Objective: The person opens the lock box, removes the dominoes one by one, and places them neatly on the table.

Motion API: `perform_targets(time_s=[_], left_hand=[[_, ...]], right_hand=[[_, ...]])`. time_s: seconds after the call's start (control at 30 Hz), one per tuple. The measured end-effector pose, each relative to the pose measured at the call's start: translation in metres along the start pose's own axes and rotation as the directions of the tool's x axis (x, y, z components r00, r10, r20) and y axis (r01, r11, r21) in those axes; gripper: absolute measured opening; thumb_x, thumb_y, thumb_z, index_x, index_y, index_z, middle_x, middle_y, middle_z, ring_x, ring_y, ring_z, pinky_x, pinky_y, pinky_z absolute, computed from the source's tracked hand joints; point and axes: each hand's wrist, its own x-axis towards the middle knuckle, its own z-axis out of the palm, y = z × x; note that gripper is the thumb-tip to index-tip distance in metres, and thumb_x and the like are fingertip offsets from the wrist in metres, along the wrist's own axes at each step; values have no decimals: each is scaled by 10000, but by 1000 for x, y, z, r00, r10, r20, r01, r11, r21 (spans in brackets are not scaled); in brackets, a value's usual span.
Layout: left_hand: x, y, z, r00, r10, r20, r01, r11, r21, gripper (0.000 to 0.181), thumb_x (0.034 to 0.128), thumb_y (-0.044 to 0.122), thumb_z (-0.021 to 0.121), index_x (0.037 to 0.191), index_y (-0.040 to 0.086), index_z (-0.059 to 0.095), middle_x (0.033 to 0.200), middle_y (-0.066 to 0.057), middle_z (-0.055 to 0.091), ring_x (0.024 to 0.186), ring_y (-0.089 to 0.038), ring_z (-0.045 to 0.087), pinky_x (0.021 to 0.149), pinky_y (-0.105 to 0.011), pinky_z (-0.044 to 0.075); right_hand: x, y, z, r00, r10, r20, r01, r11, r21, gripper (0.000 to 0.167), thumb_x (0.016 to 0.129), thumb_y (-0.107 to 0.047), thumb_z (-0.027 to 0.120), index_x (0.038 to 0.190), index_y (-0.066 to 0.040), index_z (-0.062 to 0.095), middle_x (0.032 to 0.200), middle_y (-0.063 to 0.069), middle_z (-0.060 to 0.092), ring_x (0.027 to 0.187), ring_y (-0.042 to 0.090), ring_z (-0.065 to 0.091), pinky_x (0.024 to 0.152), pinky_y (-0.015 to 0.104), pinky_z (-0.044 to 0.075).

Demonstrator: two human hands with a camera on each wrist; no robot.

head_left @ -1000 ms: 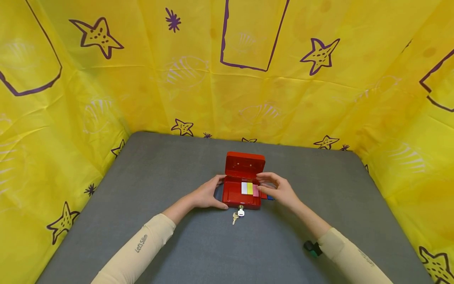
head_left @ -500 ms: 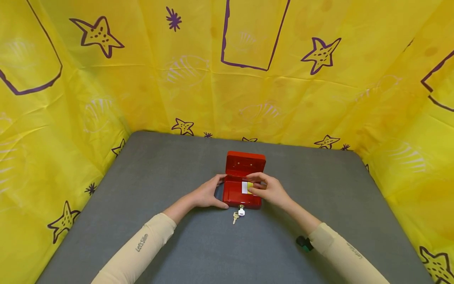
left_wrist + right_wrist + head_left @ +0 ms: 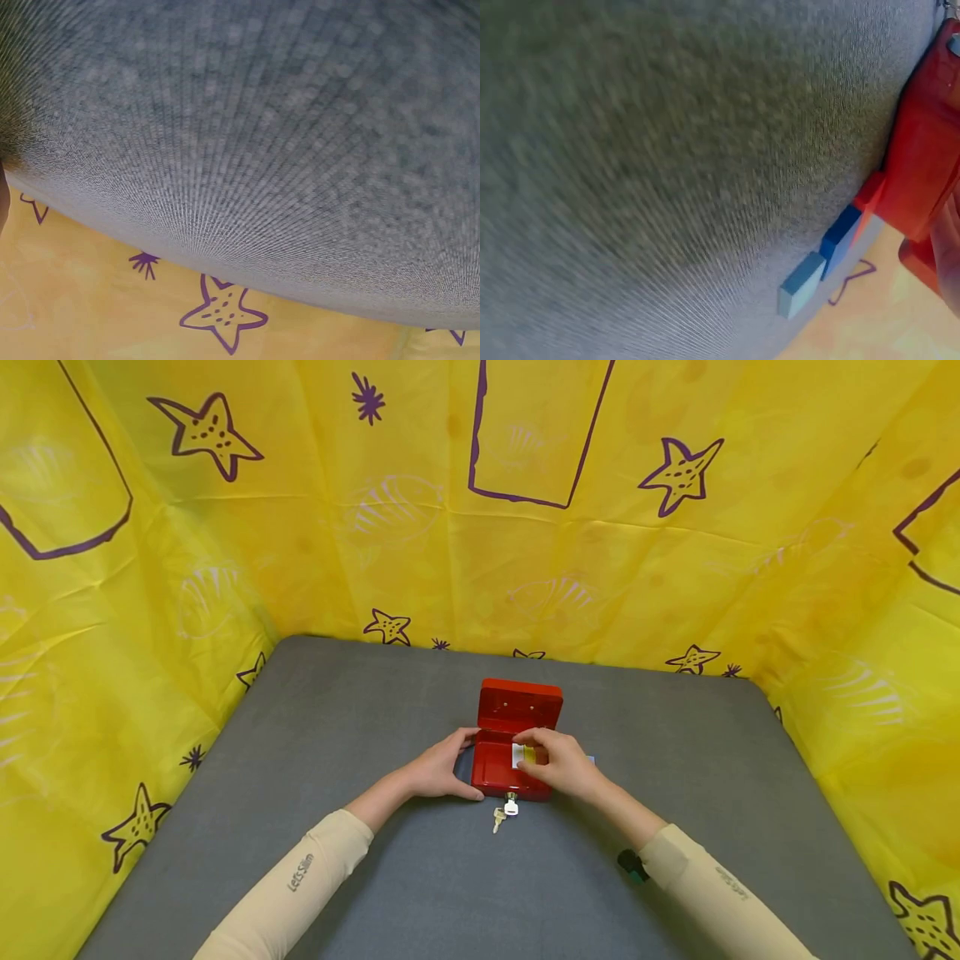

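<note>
A red cash box (image 3: pixel 497 774) stands on the grey table, its lid (image 3: pixel 519 703) raised. My left hand (image 3: pixel 435 770) grips the box's left side, thumb at the front corner and fingers near the back corner. My right hand (image 3: pixel 558 760) reaches over the right part of the box, its fingertips near the ends of a white block (image 3: pixel 517 756). A yellow block (image 3: pixel 529 755) shows beside the white one, partly under the fingers. Whether the fingertips touch a block is unclear. A key (image 3: pixel 512 807) is in the front lock, and a second key (image 3: pixel 498 819) hangs below it.
In the right wrist view, a red block (image 3: pixel 868 191), a blue block (image 3: pixel 840 234) and a light blue block (image 3: pixel 802 285) lie in a row at the box's right. Yellow printed cloth (image 3: pixel 315 543) encloses the grey table (image 3: pixel 360 693) behind and at the sides.
My right hand has moved left from the box's right edge to over the white and yellow blocks, covering the pink block. My left hand stays put.
</note>
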Motion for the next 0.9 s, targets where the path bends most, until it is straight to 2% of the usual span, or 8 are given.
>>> perform_targets(time_s=[0.13,0.33,0.6,0.73,0.9], left_hand=[[0,-1,0,1000,5,0,-5,1000,-5,987,711,303,878,1470,94,283,1452,-82,431,1339,-249,410,1096,-435,345],[1,-2,1,1000,0,2,0,1000,4,993,706,316,881,1474,117,284,1456,-65,428,1343,-235,408,1101,-419,339],[0,-2,0,1000,1,4,-1,1000,1,999,708,323,880,1478,116,279,1462,-69,421,1348,-237,403,1101,-422,338],[0,-1,0,1000,0,7,0,1000,1,1004,707,330,880,1481,123,275,1467,-63,416,1351,-229,399,1104,-416,334],[0,-1,-1,1000,3,5,-3,1000,-1,1012,705,330,883,1482,112,273,1470,-73,413,1354,-233,399,1106,-420,330]], right_hand=[[3,-2,1,997,-65,39,70,988,-139,373,828,-147,769,1169,-47,657,1118,88,674,947,257,602,849,404,521],[4,-7,2,992,-97,78,114,961,-253,358,835,-163,764,1156,-41,664,1101,93,680,991,238,611,899,418,507],[6,-8,4,991,-59,118,93,948,-306,353,847,-183,757,1166,-57,674,1080,79,686,961,225,610,862,405,525],[6,-7,5,990,-70,120,106,940,-325,325,847,-178,757,1143,-67,683,1051,68,687,937,218,612,836,407,533],[6,-7,6,990,-70,121,105,943,-315,311,847,-176,758,1138,-86,691,1059,54,686,952,210,608,857,406,527]])
